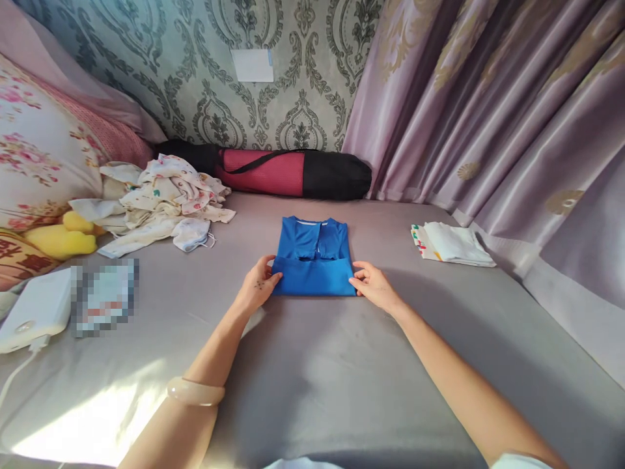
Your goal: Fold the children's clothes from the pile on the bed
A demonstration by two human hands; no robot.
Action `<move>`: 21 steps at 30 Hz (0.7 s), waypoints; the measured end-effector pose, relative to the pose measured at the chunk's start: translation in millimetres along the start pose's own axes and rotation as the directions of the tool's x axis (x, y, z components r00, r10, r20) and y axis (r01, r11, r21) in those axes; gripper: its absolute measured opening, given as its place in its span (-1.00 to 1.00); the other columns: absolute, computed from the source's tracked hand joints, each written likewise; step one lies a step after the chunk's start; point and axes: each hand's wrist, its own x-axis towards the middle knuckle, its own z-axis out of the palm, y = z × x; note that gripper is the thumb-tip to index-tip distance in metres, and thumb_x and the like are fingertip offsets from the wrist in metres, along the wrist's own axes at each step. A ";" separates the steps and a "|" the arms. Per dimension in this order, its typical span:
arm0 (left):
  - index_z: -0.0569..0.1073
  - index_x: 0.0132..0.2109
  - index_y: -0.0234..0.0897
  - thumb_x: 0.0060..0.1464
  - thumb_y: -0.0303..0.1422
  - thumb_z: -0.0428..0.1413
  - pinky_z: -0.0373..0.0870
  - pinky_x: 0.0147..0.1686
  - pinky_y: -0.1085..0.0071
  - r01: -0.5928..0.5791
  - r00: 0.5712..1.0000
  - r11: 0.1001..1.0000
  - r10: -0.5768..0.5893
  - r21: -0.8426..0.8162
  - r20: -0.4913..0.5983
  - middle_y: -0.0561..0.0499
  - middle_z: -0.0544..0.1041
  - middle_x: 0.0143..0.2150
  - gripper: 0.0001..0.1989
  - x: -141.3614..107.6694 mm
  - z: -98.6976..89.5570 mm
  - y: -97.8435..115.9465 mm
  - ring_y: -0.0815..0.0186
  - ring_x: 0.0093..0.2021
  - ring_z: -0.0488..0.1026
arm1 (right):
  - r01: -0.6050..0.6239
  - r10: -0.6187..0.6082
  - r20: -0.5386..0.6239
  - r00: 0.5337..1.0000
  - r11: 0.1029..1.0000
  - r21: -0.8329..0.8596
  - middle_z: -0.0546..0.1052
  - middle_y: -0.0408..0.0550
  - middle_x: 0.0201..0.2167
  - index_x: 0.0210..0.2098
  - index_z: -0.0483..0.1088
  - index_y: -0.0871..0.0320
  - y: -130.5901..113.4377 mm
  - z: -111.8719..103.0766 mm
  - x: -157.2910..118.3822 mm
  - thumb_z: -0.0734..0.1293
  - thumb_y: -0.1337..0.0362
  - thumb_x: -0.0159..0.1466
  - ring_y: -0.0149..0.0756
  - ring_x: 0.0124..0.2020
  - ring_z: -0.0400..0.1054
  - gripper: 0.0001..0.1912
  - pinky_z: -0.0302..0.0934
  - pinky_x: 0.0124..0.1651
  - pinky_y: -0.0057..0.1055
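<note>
A blue garment (314, 277) lies on the grey sheet in front of me, its lower part folded up over the rest and its neckline pointing away. My left hand (258, 284) pinches the left edge of the folded part between thumb and fingers. At the opposite edge, my right hand (375, 284) holds the fabric the same way. A pale bangle (196, 391) circles my left forearm.
Crumpled light clothes (166, 192) and a face mask (191, 234) lie at the left, near a yellow plush (61, 240) and a white power bank (39, 306). Folded white cloths (456, 243) rest at the right. A red and black bag (293, 172) lies along the wall.
</note>
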 end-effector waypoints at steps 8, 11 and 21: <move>0.25 0.25 -0.33 0.28 -0.35 -0.14 0.29 0.14 0.05 -0.344 0.895 0.743 0.444 0.574 -0.039 -0.32 0.34 0.22 -0.57 -15.5 8.7 26.8 0.03 0.21 0.31 | 0.275 -0.410 -0.023 0.912 0.650 -0.708 0.36 0.21 0.21 0.25 0.25 0.25 -33.5 22.9 -22.0 0.04 0.25 0.41 -0.04 0.21 0.24 -0.52 0.13 0.23 -0.13; 0.23 0.29 -0.37 0.32 -0.31 -0.18 0.07 0.31 0.05 -0.480 0.856 0.644 0.494 0.596 0.155 -0.26 0.25 0.34 -0.53 -19.1 30.0 38.8 0.06 0.39 0.07 | 0.473 -0.529 0.152 0.835 0.548 -0.690 0.07 0.10 0.40 0.36 0.07 0.30 -43.4 44.5 -25.6 0.01 0.18 0.44 -0.10 0.42 -0.15 -0.43 -0.22 0.41 -0.10; 0.18 0.35 -0.40 0.33 -0.10 -0.21 -0.12 0.36 -0.04 -0.481 0.871 0.592 0.411 0.647 0.270 -0.25 0.07 0.42 -0.39 -8.8 37.0 19.1 0.03 0.44 -0.10 | 0.368 -0.358 0.168 0.918 0.620 -0.693 -0.13 0.16 0.43 0.40 -0.08 0.38 -16.5 54.9 -27.3 -0.07 0.00 0.44 -0.10 0.45 -0.29 -0.29 -0.30 0.43 -0.07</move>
